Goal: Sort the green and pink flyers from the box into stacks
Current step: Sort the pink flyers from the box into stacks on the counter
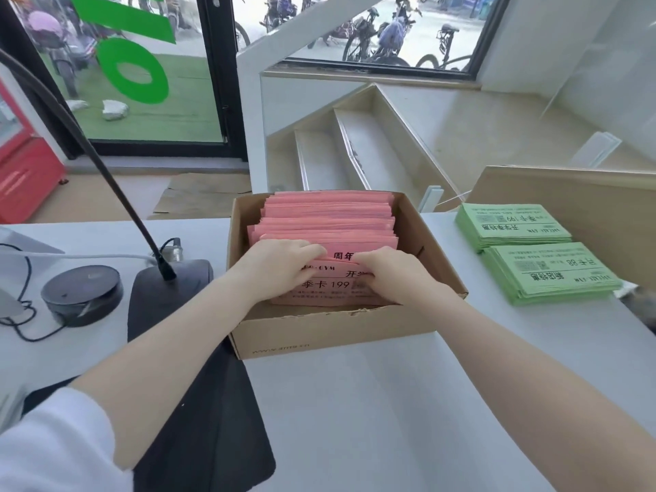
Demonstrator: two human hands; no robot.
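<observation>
both hands, left hand and right hand, reach into the cardboard box; fingers curled on pink flyers to lift them; green flyer stacks right of the box.

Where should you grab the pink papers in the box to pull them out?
Probably the near end of the pink flyers, coming from above. They stand packed in the cardboard box, walled on every side with only the top open. The left hand and right hand already curl around the front bunch there.
</observation>
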